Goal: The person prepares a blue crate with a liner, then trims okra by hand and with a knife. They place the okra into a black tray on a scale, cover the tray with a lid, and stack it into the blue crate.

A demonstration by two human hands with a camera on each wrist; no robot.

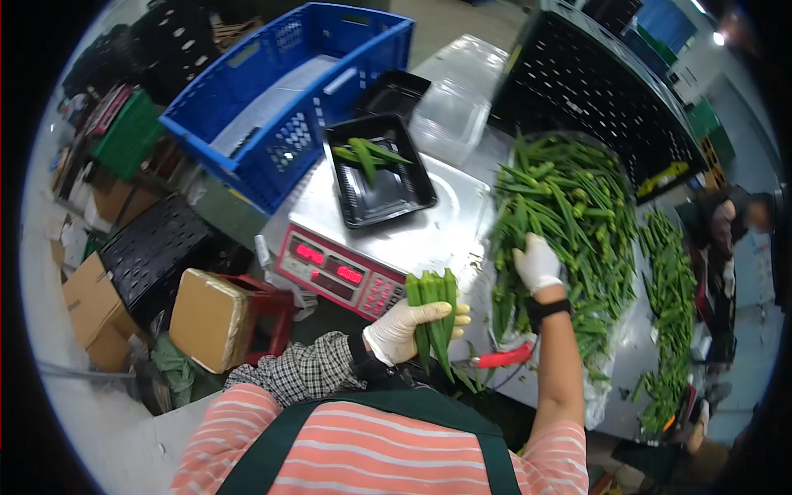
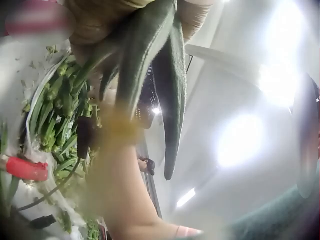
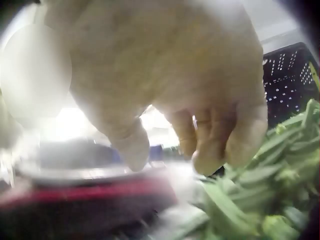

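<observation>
My gloved left hand (image 1: 406, 330) grips a bunch of green okra (image 1: 431, 299) in front of the scale, stem ends up and tips hanging down. Close up in the left wrist view, okra pods (image 2: 145, 60) point downward from the fingers. My gloved right hand (image 1: 538, 264) is at the left side of the big okra pile (image 1: 577, 206). In the right wrist view, its thumb and fingers (image 3: 207, 145) reach down with a gap between them, fingertips right at the pods. A black tray (image 1: 384, 186) with a few okra sits on the scale (image 1: 462, 210).
A red-handled tool (image 1: 503, 356) lies near the table's front edge. Beyond the scale stand a blue crate (image 1: 285, 107) and clear plastic containers (image 1: 454, 107). A black crate (image 1: 594, 91) leans behind the pile. More okra (image 1: 667, 322) lies at right, where another person (image 1: 726, 223) stands.
</observation>
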